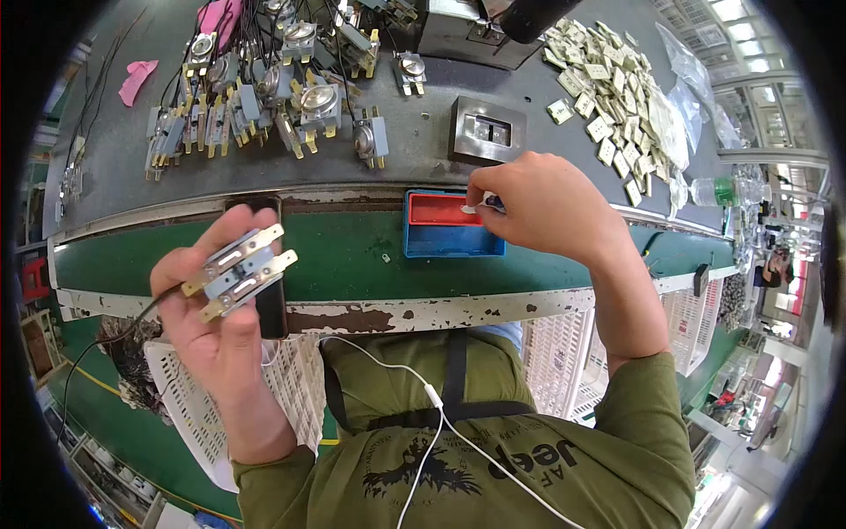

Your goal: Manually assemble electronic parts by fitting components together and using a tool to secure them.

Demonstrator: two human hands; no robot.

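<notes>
My left hand (196, 328) is closed round a thermostat switch (240, 271), a grey body with brass-coloured metal terminals and a black wire trailing off to the left. It is held tilted above the left part of the green ledge. On the right, my right hand (553, 210) reaches over a small blue box (451, 242) with a red tray (427, 210) in its far half. Its thumb and forefinger are pinched at the tray's right end. A small pale bit shows at the fingertips, too small to name.
Many similar thermostat switches (300, 101) with wires lie heaped at the far left. A metal fixture block (486, 130) stands behind the box. Pale ceramic pieces (617, 97) are piled at the far right. A dark phone-like slab (271, 309) lies beside my left hand. White baskets (189, 397) stand below.
</notes>
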